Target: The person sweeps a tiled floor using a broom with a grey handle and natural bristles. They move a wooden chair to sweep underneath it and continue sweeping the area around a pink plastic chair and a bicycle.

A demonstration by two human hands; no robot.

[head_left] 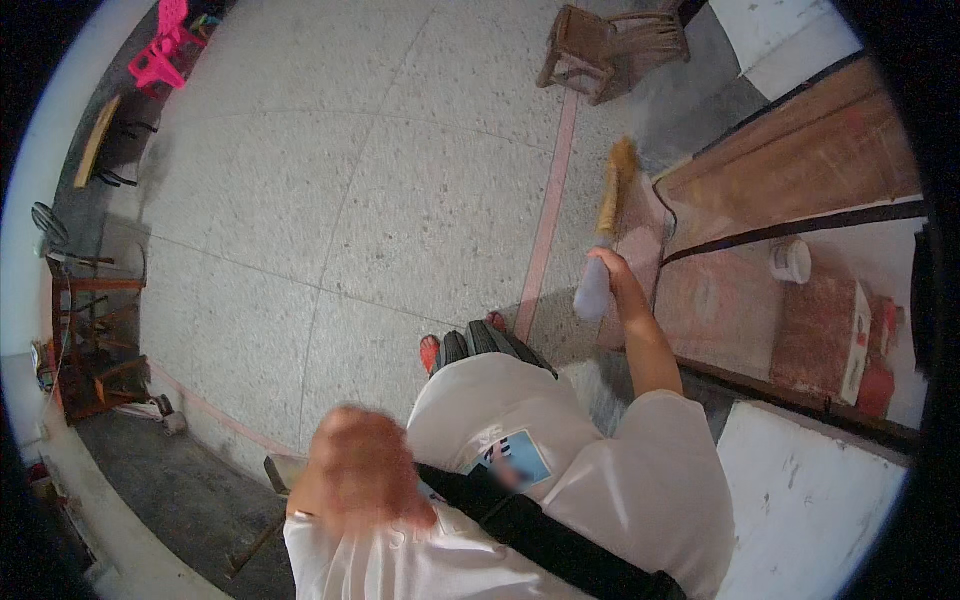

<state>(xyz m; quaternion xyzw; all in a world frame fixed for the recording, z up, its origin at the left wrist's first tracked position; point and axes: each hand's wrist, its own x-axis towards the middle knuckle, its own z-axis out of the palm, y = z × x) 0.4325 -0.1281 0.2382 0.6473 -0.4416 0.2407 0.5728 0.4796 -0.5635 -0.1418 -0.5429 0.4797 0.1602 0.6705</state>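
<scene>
Out to my right, my right hand (608, 265) is closed around the pale grey handle of a short broom (608, 212). The yellow-brown head points away from me, over the floor beside the brown-covered furniture, and is a little blurred. Whether its tip touches the floor I cannot tell. My left hand (368, 465) is raised close in front of my chest, by the black strap (560, 545) across my white shirt. Motion smears its fingers, and nothing can be made out in it.
A wooden chair (590, 45) stands at the far right. Brown-covered furniture (790, 160) runs along the right, with a white tub (791, 260) near it. Pink plastic chairs (160, 60) and a wooden rack (100, 340) line the left. A pink stripe (548, 225) crosses the speckled floor.
</scene>
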